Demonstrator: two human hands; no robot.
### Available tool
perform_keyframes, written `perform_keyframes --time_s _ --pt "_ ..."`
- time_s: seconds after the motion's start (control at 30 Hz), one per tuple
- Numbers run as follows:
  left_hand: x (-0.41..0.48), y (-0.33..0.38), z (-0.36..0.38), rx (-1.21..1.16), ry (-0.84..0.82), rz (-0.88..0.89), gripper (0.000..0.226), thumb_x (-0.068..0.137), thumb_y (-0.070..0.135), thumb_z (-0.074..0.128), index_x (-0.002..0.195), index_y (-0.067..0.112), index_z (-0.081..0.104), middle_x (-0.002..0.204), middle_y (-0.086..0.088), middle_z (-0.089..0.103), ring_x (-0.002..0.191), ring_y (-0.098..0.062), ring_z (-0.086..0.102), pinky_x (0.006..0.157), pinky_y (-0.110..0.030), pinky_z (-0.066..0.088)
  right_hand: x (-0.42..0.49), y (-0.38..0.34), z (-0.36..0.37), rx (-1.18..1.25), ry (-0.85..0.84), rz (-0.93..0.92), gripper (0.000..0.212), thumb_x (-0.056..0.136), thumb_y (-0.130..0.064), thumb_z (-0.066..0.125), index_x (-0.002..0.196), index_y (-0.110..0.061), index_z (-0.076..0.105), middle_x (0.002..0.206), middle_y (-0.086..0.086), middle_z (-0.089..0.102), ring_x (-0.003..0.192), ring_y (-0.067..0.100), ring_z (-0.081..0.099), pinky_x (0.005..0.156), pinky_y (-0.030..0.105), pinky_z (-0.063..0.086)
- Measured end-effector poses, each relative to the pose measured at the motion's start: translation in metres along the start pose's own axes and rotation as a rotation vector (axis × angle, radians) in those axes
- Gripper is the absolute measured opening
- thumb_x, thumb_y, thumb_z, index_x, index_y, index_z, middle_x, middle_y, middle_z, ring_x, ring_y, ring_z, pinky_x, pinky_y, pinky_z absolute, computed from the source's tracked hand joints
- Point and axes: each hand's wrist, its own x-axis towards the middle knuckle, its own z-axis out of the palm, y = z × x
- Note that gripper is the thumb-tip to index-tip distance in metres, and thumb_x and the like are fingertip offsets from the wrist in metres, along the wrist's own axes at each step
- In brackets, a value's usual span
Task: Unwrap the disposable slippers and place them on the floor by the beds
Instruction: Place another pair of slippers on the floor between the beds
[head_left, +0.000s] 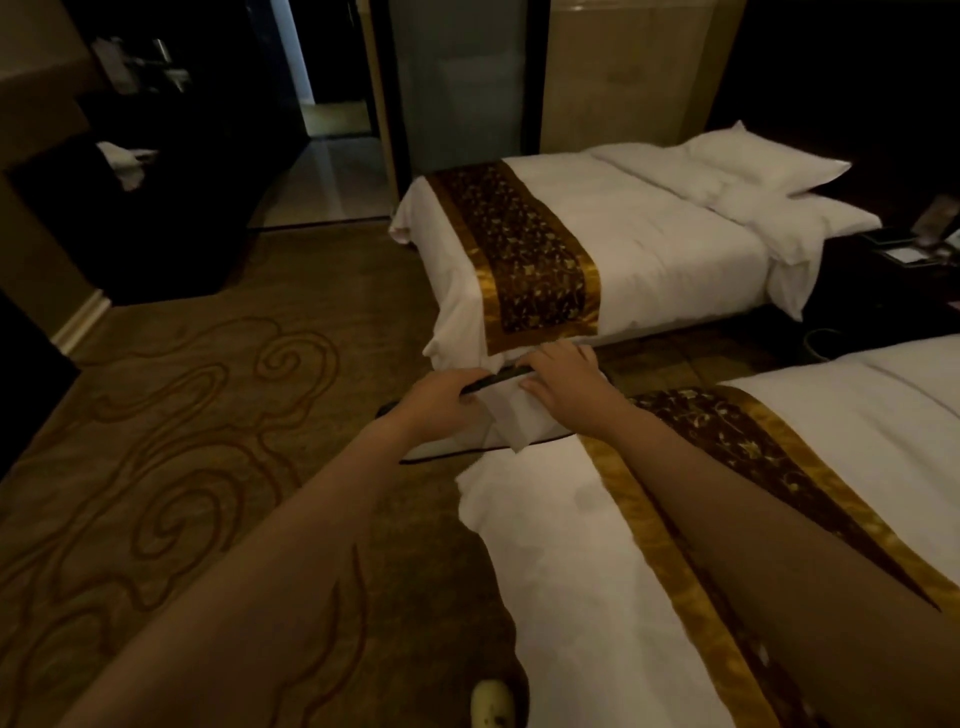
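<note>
A flat white pair of disposable slippers (511, 415) with dark edging is held out in front of me, above the foot corner of the near bed (587, 545). My left hand (441, 400) grips its left end, fingers curled over the dark trim. My right hand (563, 382) rests on its top right part, fingers closed on it. A loose white flap hangs down between the hands. Whether a wrapper still covers the slippers is hard to tell.
A second bed (623, 244) with a gold and brown runner stands beyond, a narrow carpeted gap between the two. Patterned carpet (208, 415) spreads to the left. A dark nightstand (893, 260) sits at the right. A pale shoe tip (491, 704) shows below.
</note>
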Motion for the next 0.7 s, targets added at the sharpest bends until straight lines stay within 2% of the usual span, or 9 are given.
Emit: perform_keyframes --time_s 0.13,0.27,0.37,0.47,0.57,0.7 --pt "0.085 -0.024 -0.019 0.036 0.023 -0.045 0.033 0.095 0.023 0.045 0.126 0.018 0.055 0.120 -0.010 0.064 0.105 -0.028 0.060 0.087 -0.035 0.049 0.088 0.037 0.012 -0.033 -0.024 -0.026 0.028 0.095 -0.031 0.039 0.120 -0.022 0.050 0.117 0.002 0.053 0.112 0.022 0.041 0.098 0.039 0.028" --pt "0.160 -0.047 -0.043 0.085 0.007 -0.068 0.033 0.094 0.026 0.046 0.125 0.017 0.052 0.119 -0.011 0.063 0.103 -0.028 0.059 0.076 -0.030 0.044 0.167 0.069 0.016 -0.041 -0.086 -0.065 0.030 0.096 -0.030 0.037 0.122 -0.022 0.048 0.120 0.004 0.051 0.115 0.023 0.039 0.099 0.041 0.027" --pt "0.213 -0.068 -0.061 0.033 -0.010 -0.127 0.030 0.096 0.027 0.043 0.123 0.017 0.051 0.119 -0.011 0.062 0.103 -0.028 0.058 0.078 -0.034 0.046 0.222 0.088 0.017 -0.057 -0.096 -0.087 0.029 0.095 -0.030 0.040 0.123 -0.023 0.048 0.122 0.002 0.050 0.117 0.021 0.038 0.103 0.039 0.024" --pt "0.274 -0.089 -0.070 -0.079 0.028 -0.149 0.032 0.096 0.025 0.044 0.126 0.015 0.051 0.124 -0.012 0.060 0.109 -0.027 0.057 0.083 -0.032 0.045 0.273 0.109 0.023 -0.033 0.062 -0.035 0.035 0.091 -0.029 0.048 0.125 -0.021 0.047 0.128 0.002 0.049 0.124 0.020 0.037 0.110 0.037 0.017" --pt "0.346 -0.109 -0.072 -0.165 0.046 -0.174 0.034 0.096 0.025 0.044 0.128 0.014 0.049 0.129 -0.011 0.057 0.115 -0.027 0.055 0.081 -0.029 0.042 0.319 0.135 0.033 -0.031 0.232 0.093 0.049 0.087 -0.032 0.055 0.132 -0.015 0.043 0.140 0.008 0.043 0.133 0.024 0.032 0.115 0.041 0.016" --pt "0.445 -0.141 -0.084 -0.312 0.042 -0.152 0.034 0.096 0.024 0.044 0.129 0.016 0.047 0.129 -0.010 0.056 0.113 -0.027 0.054 0.077 -0.030 0.041 0.394 0.183 0.039 -0.009 0.260 0.296 0.069 0.087 -0.040 0.055 0.143 -0.013 0.025 0.154 0.010 0.022 0.141 0.028 0.019 0.118 0.044 0.015"
